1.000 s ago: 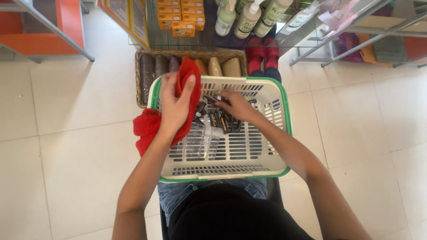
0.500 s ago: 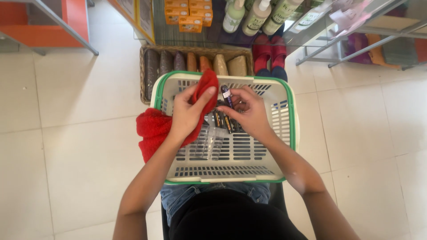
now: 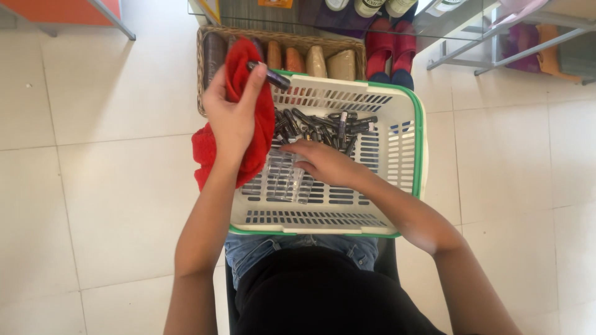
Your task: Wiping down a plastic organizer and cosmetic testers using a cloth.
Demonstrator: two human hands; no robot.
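Observation:
A white slotted basket with a green rim (image 3: 416, 124) rests on my lap. Inside it lie several small dark tubes (image 3: 323, 124) in a heap and a clear plastic tray (image 3: 287, 180). My left hand (image 3: 233, 115) is raised over the basket's left edge, gripping a red cloth (image 3: 261, 130) and one dark tube (image 3: 268, 74) against it. My right hand (image 3: 326, 164) is down in the basket, fingers curled beside the clear tray and just below the heap of tubes; whether it grips anything is hidden.
A wicker tray (image 3: 205, 68) with brown and tan rolled items sits on the floor beyond the basket. Red shoes (image 3: 391, 53) stand beside it. A glass shelf with bottles (image 3: 372, 6) is above, and metal rack legs (image 3: 496, 56) at right. White floor tiles surround.
My left hand lifted up and left with the red cloth and a dark tube. My right hand dropped from the tube heap down toward the clear tray.

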